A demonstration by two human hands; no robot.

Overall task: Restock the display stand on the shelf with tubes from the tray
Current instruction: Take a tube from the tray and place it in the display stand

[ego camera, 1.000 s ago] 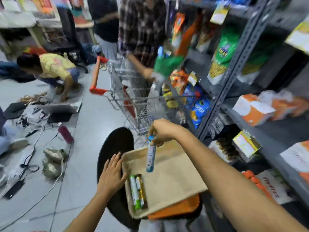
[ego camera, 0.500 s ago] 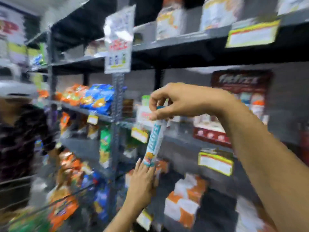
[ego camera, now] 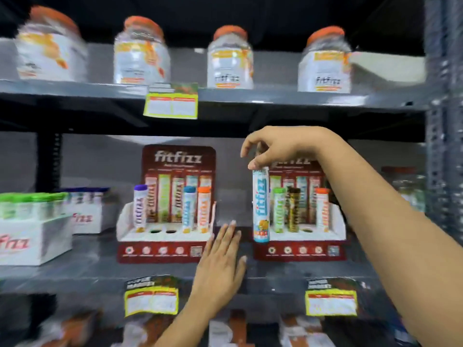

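My right hand point(ego camera: 278, 146) pinches the cap of a blue-and-white fitfizz tube point(ego camera: 260, 206), which hangs upright in front of the left end of the right display stand point(ego camera: 300, 251). That stand holds a green, a dark and an orange tube, with one hole showing empty. The left display stand point(ego camera: 162, 249) carries a purple, a blue and an orange tube and shows two empty holes. My left hand point(ego camera: 223, 261) is flat and empty, fingers spread, over the shelf point(ego camera: 75, 274) between the two stands. The tray is out of view.
White fitfizz boxes point(ego camera: 32, 236) with green-capped tubes stand at the left of the shelf. Orange-lidded jars point(ego camera: 229, 58) line the shelf above. Yellow price tags point(ego camera: 151, 300) hang on the shelf edge. A perforated grey upright point(ego camera: 443, 146) is at the right.
My view swung from the tray on the stool up to the shelf. My right hand carried the blue tube from the tray to the right stand; my left hand left the tray and rose to the shelf.
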